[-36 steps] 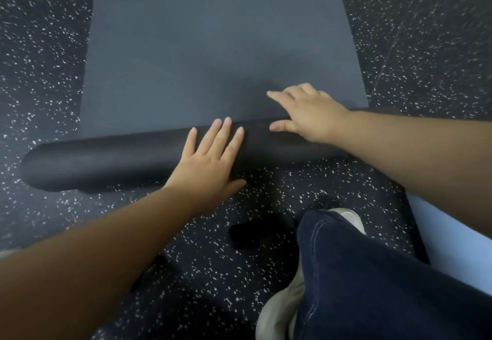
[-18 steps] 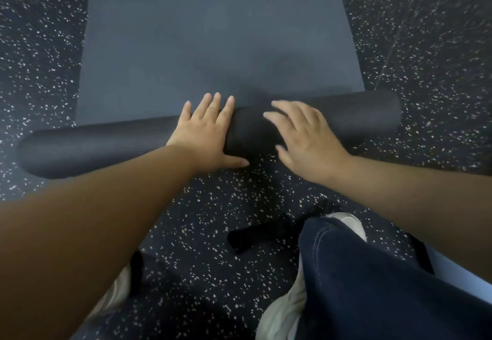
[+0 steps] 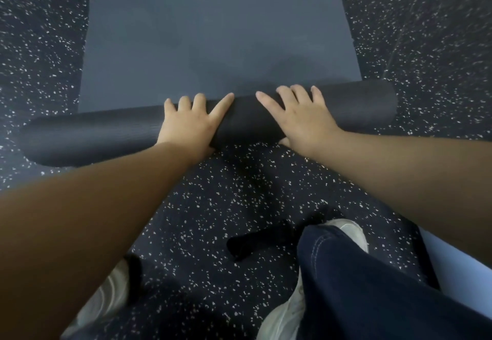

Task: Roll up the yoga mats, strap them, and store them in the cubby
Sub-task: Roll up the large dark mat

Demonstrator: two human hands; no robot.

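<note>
Nearest, a jeans-clad knee [image 3: 372,286] and pale shoes [image 3: 282,315] on a dark speckled floor [image 3: 239,185], with a black strap [image 3: 255,241] lying just beside the right shoe. Farther out, the left hand [image 3: 190,124] and right hand [image 3: 300,118] press flat, fingers spread and gripping nothing, on the rolled part of a dark yoga mat [image 3: 218,33]. Beyond, much mat lies flat. Rolling appears underway; next likely calls for pushing the roll [image 3: 90,134] evenly away.
</note>
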